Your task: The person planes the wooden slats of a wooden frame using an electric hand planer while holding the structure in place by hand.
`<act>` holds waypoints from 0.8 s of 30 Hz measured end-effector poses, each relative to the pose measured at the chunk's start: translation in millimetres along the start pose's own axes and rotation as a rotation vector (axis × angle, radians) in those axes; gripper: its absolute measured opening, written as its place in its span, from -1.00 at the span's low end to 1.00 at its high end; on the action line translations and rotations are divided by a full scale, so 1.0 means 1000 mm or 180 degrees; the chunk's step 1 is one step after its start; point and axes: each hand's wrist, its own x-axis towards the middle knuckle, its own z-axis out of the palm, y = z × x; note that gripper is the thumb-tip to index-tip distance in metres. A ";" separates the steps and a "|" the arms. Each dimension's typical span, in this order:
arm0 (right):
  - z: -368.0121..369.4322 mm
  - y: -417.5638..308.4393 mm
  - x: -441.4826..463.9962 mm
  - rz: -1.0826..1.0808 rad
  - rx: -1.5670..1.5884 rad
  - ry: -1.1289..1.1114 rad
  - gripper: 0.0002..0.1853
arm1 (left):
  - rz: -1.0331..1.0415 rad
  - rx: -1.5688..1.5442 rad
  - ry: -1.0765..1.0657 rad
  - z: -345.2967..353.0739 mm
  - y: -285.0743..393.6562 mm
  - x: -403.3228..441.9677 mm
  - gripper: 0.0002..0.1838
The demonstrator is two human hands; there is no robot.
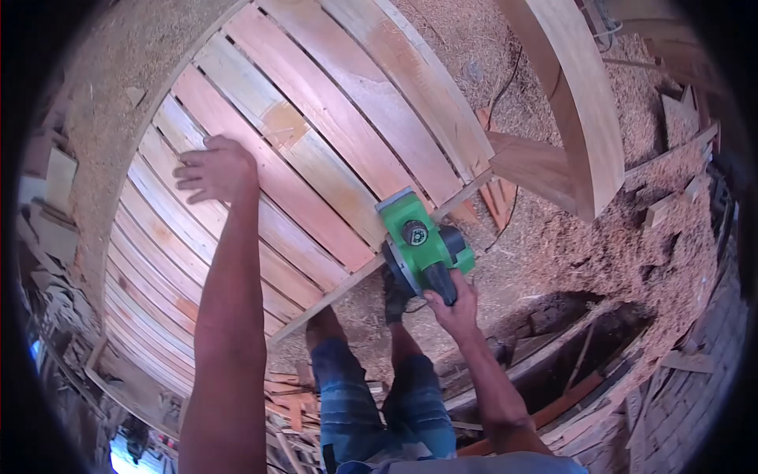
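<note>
My right hand (456, 306) is wrapped round the black rear handle of a green electric planer (418, 231). The front of the planer overlaps the near edge of a slatted wooden panel (316, 150); whether its sole touches the wood I cannot tell. Over the slats on the left, my left hand (217, 170) is held with its fingers spread, and nothing is in it. From this angle I cannot tell whether its palm rests on the boards. Dark gaps run between the panel's pale and reddish slats.
A thick curved wooden piece (580, 118) stands at the panel's right end. Wood shavings (600, 253) cover the ground. A dark cable (505, 87) lies beyond the panel. Scrap wood (59, 182) is piled at the left, with a dark pit (584, 340) at lower right.
</note>
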 end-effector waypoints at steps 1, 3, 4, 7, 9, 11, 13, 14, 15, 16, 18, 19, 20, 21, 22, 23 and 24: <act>0.000 -0.002 0.005 0.0103 0.0039 -0.0077 -0.48 | 0.0000 0.0026 -0.0040 0.000 0.001 -0.001 -0.12; 0.010 -0.007 0.022 -0.0383 -0.0055 0.0134 -0.47 | 0.0000 0.0085 -0.0069 -0.004 0.002 -0.002 -0.10; 0.015 -0.014 0.029 -0.0439 -0.0092 0.0167 -0.46 | -0.0009 0.0094 -0.0184 -0.012 0.004 -0.003 -0.10; 0.033 -0.047 0.064 -0.0574 -0.0237 0.0251 -0.39 | -0.0038 0.0108 -0.0230 -0.017 0.007 -0.005 -0.12; 0.051 -0.078 0.092 -0.0722 -0.0226 0.0351 -0.36 | -0.0062 0.0102 -0.0301 -0.014 0.004 -0.003 -0.13; 0.065 -0.114 0.115 -0.0593 -0.0332 0.0371 -0.34 | -0.0089 0.0146 -0.0315 -0.010 0.005 -0.004 -0.14; 0.078 -0.142 0.133 -0.0525 -0.0307 0.0372 -0.33 | -0.0087 0.0266 -0.0226 -0.010 0.005 -0.003 -0.16; 0.085 -0.153 0.142 -0.0530 -0.0221 0.0370 -0.32 | -0.0081 0.0324 -0.0258 -0.011 0.006 -0.003 -0.16; 0.090 -0.163 0.150 -0.0536 -0.0126 0.0364 -0.32 | -0.0071 0.0357 -0.0269 -0.013 0.007 -0.004 -0.15; 0.096 -0.170 0.158 -0.0607 -0.0070 0.0395 -0.32 | -0.0064 0.0384 -0.0272 -0.014 0.007 -0.004 -0.15; 0.108 -0.183 0.173 -0.0730 0.0038 0.0450 -0.32 | -0.0062 0.0387 -0.0327 -0.015 0.007 -0.003 -0.15; 0.112 -0.192 0.181 -0.0714 -0.0018 0.0415 -0.31 | -0.0072 0.0411 -0.0354 -0.016 0.007 -0.002 -0.14; 0.116 -0.202 0.192 -0.0700 -0.0077 0.0381 -0.30 | -0.0085 0.0433 -0.0384 -0.016 0.007 -0.002 -0.14; 0.119 -0.214 0.203 -0.0676 -0.0138 0.0352 -0.28 | -0.0089 0.0455 -0.0421 -0.016 0.007 -0.001 -0.14; 0.122 -0.230 0.214 -0.0624 -0.0186 0.0345 -0.30 | -0.0123 0.0368 -0.0427 -0.015 0.007 -0.001 -0.13; 0.127 -0.249 0.225 -0.0561 -0.0241 0.0336 -0.31 | -0.0137 0.0378 -0.0427 -0.014 0.006 -0.001 -0.13; 0.134 -0.265 0.238 -0.0501 -0.0294 0.0332 -0.32 | -0.0149 0.0382 -0.0427 -0.012 0.004 0.000 -0.13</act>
